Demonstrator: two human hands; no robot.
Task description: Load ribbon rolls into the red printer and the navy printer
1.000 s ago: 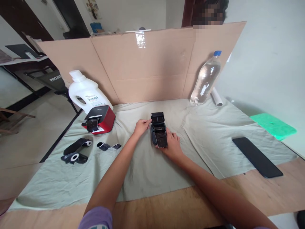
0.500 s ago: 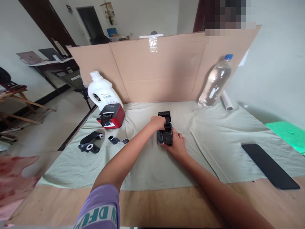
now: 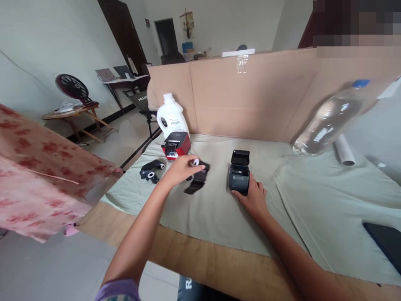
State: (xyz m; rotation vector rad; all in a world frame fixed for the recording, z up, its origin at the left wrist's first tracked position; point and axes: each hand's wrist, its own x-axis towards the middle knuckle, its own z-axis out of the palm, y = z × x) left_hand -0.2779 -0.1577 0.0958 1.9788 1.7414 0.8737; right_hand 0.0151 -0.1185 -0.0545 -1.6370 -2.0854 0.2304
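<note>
A small black paper roll (image 3: 199, 177) with a white core is pinched in my left hand (image 3: 181, 169), above the cloth left of centre. Its dark strip hangs loose below my fingers and is blurred by motion. My right hand (image 3: 255, 198) has its thumb and fingers around the lower right side of a small black portable printer (image 3: 239, 182). The printer rests on the cloth with its lid (image 3: 240, 157) tipped back, so its compartment faces up. Farther left lie black rolls with white cores (image 3: 151, 175), close to a red and black printer (image 3: 180, 146).
Green cloth (image 3: 219, 225) covers most of the wooden table (image 3: 200, 251). A white jug (image 3: 173, 117) stands behind the red printer. A cardboard panel (image 3: 250, 100) borders the back. At right are a water bottle (image 3: 328, 121), a white tube (image 3: 344, 150) and a phone (image 3: 385, 242).
My left hand has lifted the paper roll out of the small printer and carried it left. My right hand still holds the printer. The view has turned left.
</note>
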